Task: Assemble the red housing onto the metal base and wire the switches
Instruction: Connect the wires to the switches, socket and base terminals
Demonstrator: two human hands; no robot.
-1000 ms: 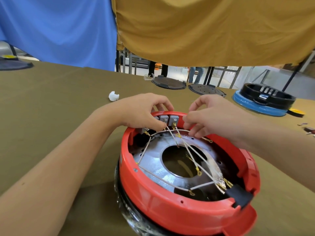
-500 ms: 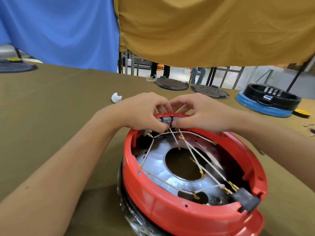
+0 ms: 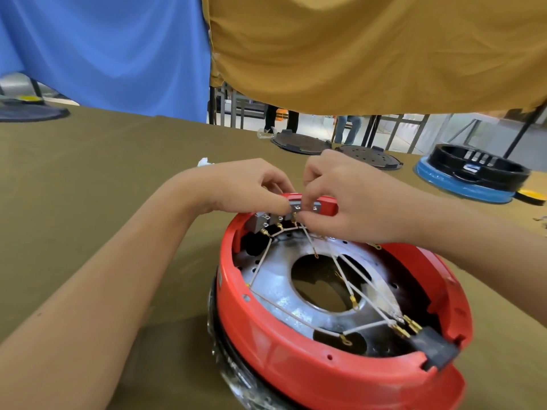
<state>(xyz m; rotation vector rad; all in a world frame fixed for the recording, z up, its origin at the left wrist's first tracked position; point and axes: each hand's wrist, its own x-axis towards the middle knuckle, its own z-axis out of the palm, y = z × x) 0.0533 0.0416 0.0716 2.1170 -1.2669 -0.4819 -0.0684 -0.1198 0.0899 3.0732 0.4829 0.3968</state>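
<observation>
Hands have closed in: left hand [image 3: 248, 190] and right hand [image 3: 349, 202] now both pinch the grey switches [image 3: 296, 210] on the red housing [image 3: 296, 359], so wiring's underway.

One head-worn wide-angle camera looks forward and down, close over the red housing [image 3: 340, 344] on the table [image 3: 88, 202], curtains hanging beyond.

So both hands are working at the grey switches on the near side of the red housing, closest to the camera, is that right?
Not quite. In the head view the left hand and right hand are at the grey switches, but those sit on the far side of the red housing, away from the camera. The near side holds a black connector.
</observation>
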